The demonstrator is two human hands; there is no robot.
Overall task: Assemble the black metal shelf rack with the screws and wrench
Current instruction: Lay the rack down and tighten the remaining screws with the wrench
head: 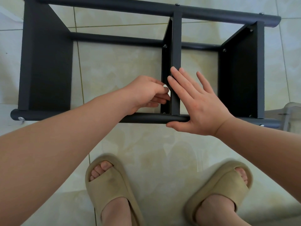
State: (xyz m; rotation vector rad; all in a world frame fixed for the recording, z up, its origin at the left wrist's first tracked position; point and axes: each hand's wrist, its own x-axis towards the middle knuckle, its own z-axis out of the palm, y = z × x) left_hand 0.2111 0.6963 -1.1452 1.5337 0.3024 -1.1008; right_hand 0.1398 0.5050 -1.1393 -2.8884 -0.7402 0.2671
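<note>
Shelf rack [47,62] sits on the tiled floor [122,62], just ahead of your feet. Your left fingers [160,91] are curled, pinching a small pale piece [166,87] at the left face of the middle panel [176,46]; it is too hidden to tell what it is. Your right fingers [177,79] are straight and slightly spread, pressed flat on that panel's front edge. Your left hand [146,93] reaches into the bay left of the panel. Your right hand [198,105] lies across the joint where the panel meets the near tube [146,118], with the thumb against the tube. A silver screw [165,46] shows higher on the panel. Beige slippers [110,181] are on your feet.
</note>
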